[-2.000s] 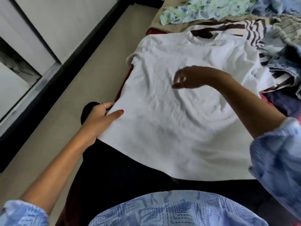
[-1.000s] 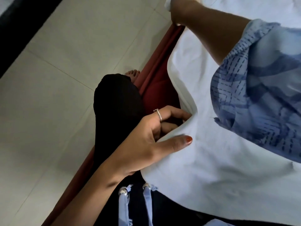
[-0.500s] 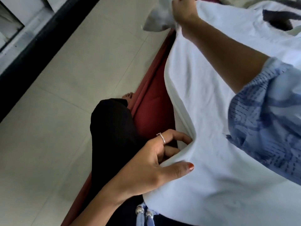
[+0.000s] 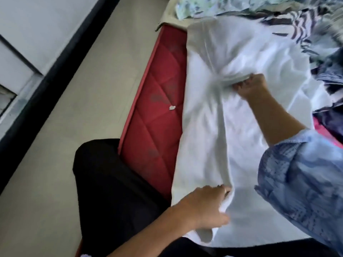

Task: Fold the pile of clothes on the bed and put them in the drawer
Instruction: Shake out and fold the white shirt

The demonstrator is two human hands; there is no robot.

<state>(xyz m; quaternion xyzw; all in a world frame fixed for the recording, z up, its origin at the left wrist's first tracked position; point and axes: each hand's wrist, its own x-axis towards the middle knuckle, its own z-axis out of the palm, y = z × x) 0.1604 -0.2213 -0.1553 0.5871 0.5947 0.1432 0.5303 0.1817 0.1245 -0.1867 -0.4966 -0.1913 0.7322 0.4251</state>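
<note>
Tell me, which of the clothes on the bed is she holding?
The plain white shirt. Both hands, left and right, grip it; the striped and flowery clothes lie untouched behind.

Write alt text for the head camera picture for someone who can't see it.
Seen from above, a person folds a white T-shirt on a bed: the right hand grips bunched cloth near its top, the left hand holds its near edge. A red mattress edge shows beside it, and unfolded clothes lie beyond.
</note>
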